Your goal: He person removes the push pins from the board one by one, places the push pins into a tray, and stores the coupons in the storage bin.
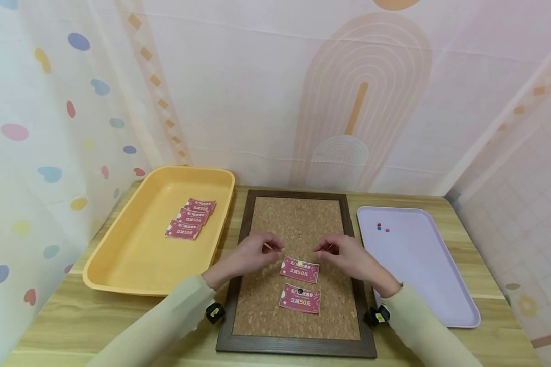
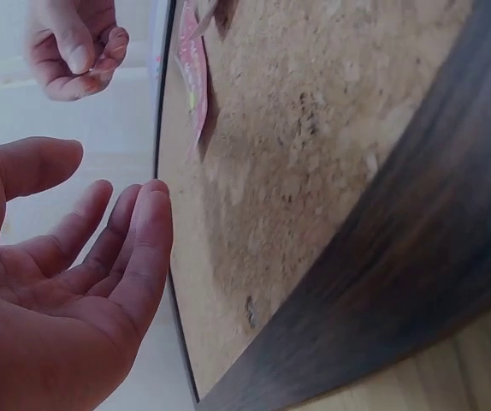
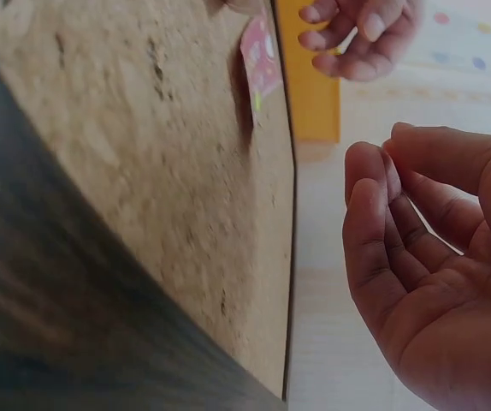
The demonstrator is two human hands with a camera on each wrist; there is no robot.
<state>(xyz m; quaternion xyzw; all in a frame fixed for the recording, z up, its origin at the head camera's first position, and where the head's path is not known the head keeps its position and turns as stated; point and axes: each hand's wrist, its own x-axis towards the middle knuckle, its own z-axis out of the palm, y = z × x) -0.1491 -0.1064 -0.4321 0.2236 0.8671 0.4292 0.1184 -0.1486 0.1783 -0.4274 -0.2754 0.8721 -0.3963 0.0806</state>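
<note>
The left sleeve (image 1: 163, 321) and right sleeve (image 1: 424, 323) are long, plain and pale cream, ending at bare hands (image 1: 257, 252). The left wrist camera (image 1: 215, 312) and right wrist camera (image 1: 377, 316) are small, black, yellow-marked blocks.

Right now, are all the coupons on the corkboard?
No, three coupons lie in the yellow tray, and only two are on the corkboard.

Pink coupons (image 1: 298, 275) reading “立减50元”
Two lie on the corkboard (image 1: 298, 219), three in the yellow tray (image 1: 138, 250) left of the corkboard; each one's upper line starts “无门” and ends “优惠券”.
</note>
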